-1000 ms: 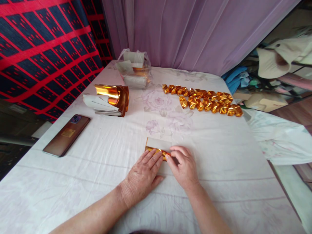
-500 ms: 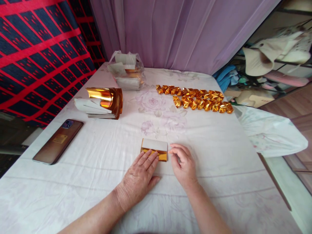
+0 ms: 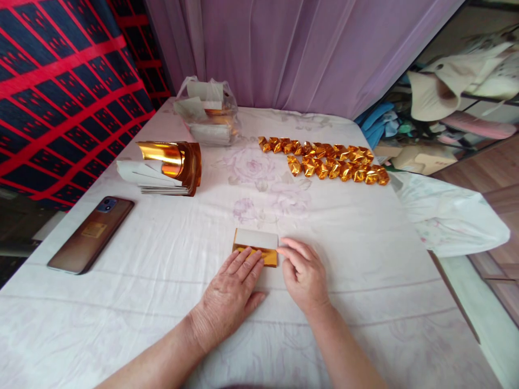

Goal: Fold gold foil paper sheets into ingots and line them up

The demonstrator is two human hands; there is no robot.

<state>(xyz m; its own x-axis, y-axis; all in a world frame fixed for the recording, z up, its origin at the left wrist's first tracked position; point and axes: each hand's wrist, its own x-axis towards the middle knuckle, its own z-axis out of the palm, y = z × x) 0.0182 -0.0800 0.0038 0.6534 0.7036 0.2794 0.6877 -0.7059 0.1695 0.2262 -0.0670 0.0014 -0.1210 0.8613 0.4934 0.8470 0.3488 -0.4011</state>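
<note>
Head view: left hand lies flat, fingers spread, on the gold foil sheet at lower centre. Right hand, fingers loosely open, touches its right edge. No writing is readable.

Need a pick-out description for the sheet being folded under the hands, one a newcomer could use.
On the white flowered tablecloth, look at the near middle, where the left hand and right hand meet. The small folded sheet lies flat under their fingertips. Unlike the curled gold stack and the crumpled gold pieces, it shows a white back above a gold strip.

Soft, even daylight, faint shadows, sharp centre (edges bowed by the wide lens).
</note>
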